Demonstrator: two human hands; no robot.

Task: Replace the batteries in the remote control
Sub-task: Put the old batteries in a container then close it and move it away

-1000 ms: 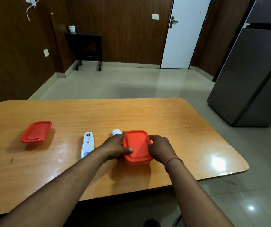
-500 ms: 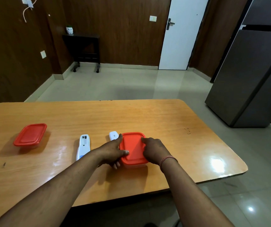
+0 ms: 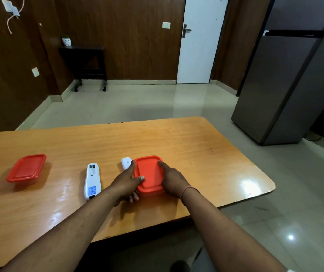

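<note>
A white remote control lies face down on the wooden table, its battery bay open at the far end. Its white battery cover lies to the right, partly behind my left hand. A red-lidded plastic box sits in front of me. My left hand grips its left side with the thumb on the lid. My right hand holds its right side, fingers lying along the lid's edge. What the box holds is hidden.
A second red-lidded box stands at the table's left. The table's near edge and rounded right corner are close. A grey fridge stands right, a white door and a dark side table at the back.
Both hands have stayed on the red-lidded box, shifting their grip slightly at its sides. The view has drifted a little; the remote and cover have not moved.
</note>
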